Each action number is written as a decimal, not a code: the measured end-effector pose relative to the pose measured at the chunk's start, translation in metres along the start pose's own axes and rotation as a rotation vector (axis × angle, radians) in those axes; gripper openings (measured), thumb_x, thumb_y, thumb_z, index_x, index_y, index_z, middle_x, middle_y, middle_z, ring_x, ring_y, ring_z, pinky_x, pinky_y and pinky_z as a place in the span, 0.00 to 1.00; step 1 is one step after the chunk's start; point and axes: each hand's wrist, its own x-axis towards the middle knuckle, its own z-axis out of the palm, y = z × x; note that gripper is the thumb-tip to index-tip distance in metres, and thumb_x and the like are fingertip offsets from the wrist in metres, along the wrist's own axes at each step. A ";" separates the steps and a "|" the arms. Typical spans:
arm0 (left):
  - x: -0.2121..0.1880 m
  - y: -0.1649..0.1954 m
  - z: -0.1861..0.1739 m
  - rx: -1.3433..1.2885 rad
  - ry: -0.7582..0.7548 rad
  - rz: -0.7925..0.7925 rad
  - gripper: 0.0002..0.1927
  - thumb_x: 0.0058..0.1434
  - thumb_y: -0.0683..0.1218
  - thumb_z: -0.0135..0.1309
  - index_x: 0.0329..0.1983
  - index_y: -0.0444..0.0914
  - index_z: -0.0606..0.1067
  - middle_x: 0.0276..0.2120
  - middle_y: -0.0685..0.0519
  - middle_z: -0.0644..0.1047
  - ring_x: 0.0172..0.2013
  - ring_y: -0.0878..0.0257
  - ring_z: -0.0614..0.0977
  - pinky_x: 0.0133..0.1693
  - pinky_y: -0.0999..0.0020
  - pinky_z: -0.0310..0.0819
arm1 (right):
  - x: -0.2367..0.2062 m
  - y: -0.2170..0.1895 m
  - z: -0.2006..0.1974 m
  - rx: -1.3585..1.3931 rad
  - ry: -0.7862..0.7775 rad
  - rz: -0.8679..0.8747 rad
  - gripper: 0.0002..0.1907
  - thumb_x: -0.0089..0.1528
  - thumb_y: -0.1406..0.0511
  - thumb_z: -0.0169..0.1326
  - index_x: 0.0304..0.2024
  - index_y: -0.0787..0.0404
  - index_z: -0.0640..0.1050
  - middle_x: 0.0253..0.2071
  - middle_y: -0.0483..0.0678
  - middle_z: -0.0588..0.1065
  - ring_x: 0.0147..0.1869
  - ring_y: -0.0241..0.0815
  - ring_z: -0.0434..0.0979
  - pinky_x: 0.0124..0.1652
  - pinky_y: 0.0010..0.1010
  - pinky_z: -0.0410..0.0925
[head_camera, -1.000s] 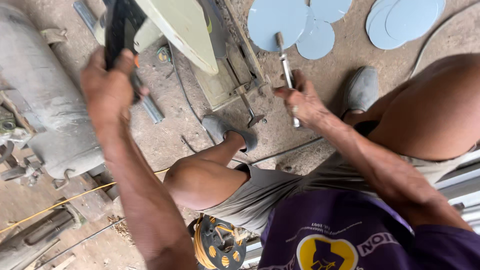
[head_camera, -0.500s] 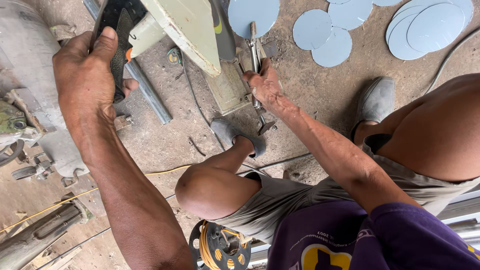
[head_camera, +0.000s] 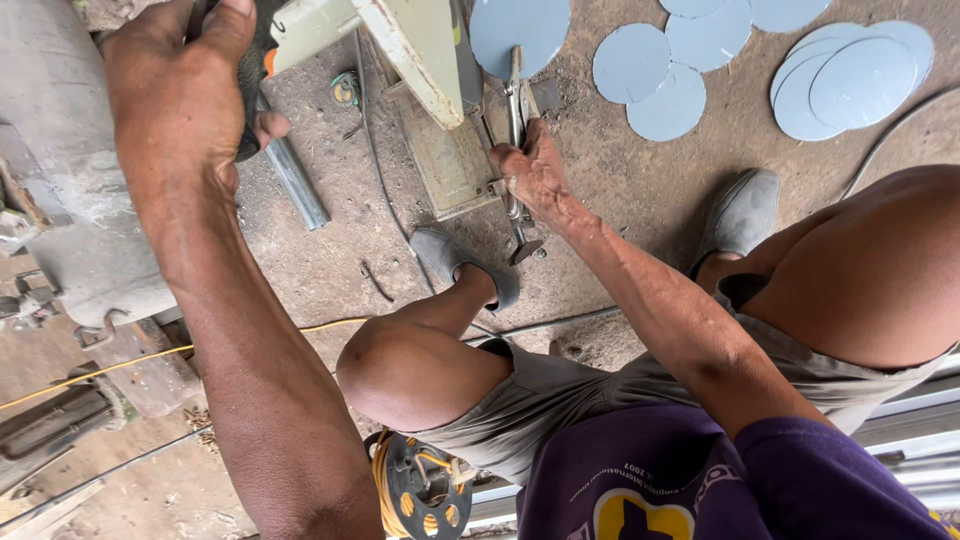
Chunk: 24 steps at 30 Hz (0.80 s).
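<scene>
Head view: left hand (head_camera: 185, 95) closed round black lever handle (head_camera: 248, 70), right hand (head_camera: 535, 175) gripping metal bar (head_camera: 516, 85) beside disc (head_camera: 520, 30) edge.

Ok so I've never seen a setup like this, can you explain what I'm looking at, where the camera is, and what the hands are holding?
The camera sits on the person's head and looks straight down, so you see their own arms, bent knees and grey shoes above a dirt floor. The left hand grips a dark handle at the top of a pale green machine that stands on the ground. The right hand holds a slim metal tool beside the machine's base; what kind of tool is hard to tell. Flat round grey-blue discs lie scattered on the floor, some overlapping, with a small stack to the right. A metal pipe lies near the left hand, and a cable reel sits by the person's legs.
</scene>
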 end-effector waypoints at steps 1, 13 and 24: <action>0.000 0.000 -0.001 0.000 -0.001 -0.005 0.12 0.67 0.48 0.56 0.48 0.38 0.81 0.35 0.56 0.83 0.25 0.72 0.81 0.18 0.79 0.76 | 0.001 0.002 -0.002 0.111 -0.024 -0.009 0.13 0.54 0.75 0.50 0.39 0.60 0.63 0.32 0.43 0.69 0.32 0.34 0.62 0.27 0.26 0.60; -0.007 0.004 -0.001 0.041 0.014 0.024 0.13 0.66 0.49 0.56 0.47 0.38 0.81 0.36 0.53 0.84 0.27 0.72 0.84 0.19 0.81 0.79 | -0.025 -0.079 -0.071 -0.211 -0.225 0.277 0.10 0.61 0.70 0.54 0.40 0.55 0.66 0.27 0.44 0.67 0.24 0.37 0.62 0.20 0.30 0.61; 0.002 -0.008 -0.001 0.033 0.006 -0.048 0.16 0.67 0.51 0.58 0.49 0.33 0.80 0.31 0.53 0.82 0.22 0.72 0.80 0.18 0.79 0.78 | -0.014 -0.018 0.021 -0.005 0.087 0.135 0.14 0.56 0.70 0.55 0.38 0.59 0.63 0.28 0.44 0.65 0.28 0.36 0.63 0.21 0.29 0.60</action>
